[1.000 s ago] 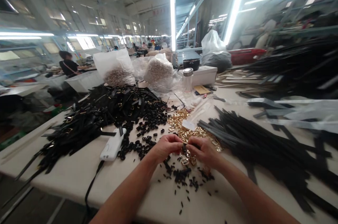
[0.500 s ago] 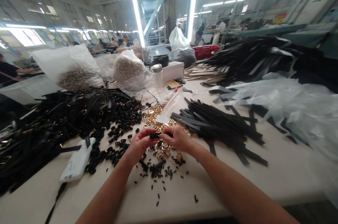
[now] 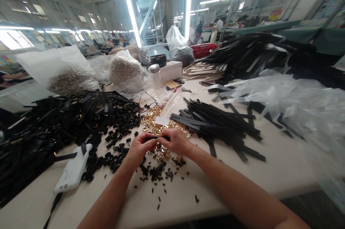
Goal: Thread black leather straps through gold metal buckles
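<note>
My left hand (image 3: 141, 149) and my right hand (image 3: 175, 141) meet over the middle of the table, both closed in a pinch on one short black strap (image 3: 151, 138). The fingers cover most of the strap. Just behind and below them lie gold buckles (image 3: 153, 114) in a heap. Small black pieces (image 3: 159, 173) are scattered on the table under my hands. To the left of my left hand spreads a pile of black loops (image 3: 125, 121). Long flat black straps (image 3: 215, 119) lie in a stack to the right of my right hand.
Finished-looking black straps with buckles (image 3: 75, 114) are heaped at left, near a white device (image 3: 72, 169) with a cord. Filled plastic bags (image 3: 125, 69), a glass bottle (image 3: 155, 74) and a white box (image 3: 172, 71) stand behind. Clear plastic sheeting (image 3: 291, 96) covers the right side.
The whole view has shifted slightly, so the table's things sit further left. Both hands keep hold of the strap; the left fingers now cover more of it.
</note>
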`<action>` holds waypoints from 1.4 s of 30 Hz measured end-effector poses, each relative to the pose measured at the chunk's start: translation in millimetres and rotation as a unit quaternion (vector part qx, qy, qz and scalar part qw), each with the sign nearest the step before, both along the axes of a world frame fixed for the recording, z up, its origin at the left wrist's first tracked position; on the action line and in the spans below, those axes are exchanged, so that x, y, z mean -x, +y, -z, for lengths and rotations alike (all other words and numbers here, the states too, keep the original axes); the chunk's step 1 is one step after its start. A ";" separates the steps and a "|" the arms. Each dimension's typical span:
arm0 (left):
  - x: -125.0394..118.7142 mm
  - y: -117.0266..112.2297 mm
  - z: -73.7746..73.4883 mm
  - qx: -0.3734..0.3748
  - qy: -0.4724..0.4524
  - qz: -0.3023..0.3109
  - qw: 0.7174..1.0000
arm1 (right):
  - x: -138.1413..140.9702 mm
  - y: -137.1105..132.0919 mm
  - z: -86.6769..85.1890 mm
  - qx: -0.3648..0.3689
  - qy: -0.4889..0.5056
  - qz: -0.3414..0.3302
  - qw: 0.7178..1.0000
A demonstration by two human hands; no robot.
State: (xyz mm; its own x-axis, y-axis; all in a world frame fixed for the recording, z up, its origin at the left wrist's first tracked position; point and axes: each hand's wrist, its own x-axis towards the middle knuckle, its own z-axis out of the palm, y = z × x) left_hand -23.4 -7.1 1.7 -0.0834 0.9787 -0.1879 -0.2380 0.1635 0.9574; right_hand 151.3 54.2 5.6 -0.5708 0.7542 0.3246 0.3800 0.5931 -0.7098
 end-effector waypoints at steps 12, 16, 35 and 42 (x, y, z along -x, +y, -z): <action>0.5 3.2 5.0 0.017 0.040 -0.012 0.999 | 3.9 -6.5 -0.4 0.043 0.022 -0.039 0.998; -2.6 2.5 7.1 -0.037 0.106 -0.021 0.993 | 4.8 -4.3 1.1 0.030 0.008 0.005 0.999; 3.6 -8.6 -3.2 -0.015 -0.011 0.163 0.986 | -8.7 -2.6 -10.1 0.282 0.094 -0.194 0.935; 8.6 -9.8 -2.7 0.016 -0.013 0.215 0.976 | -8.9 -2.0 -5.7 0.282 0.061 -0.224 0.931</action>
State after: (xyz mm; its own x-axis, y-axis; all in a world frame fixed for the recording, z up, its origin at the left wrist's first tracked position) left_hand -32.1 -16.9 4.4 0.3398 0.9156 -0.2152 -0.1656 0.2835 0.9445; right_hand 160.2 52.2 11.2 -0.8543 0.5188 0.0325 0.0805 0.1937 -0.9777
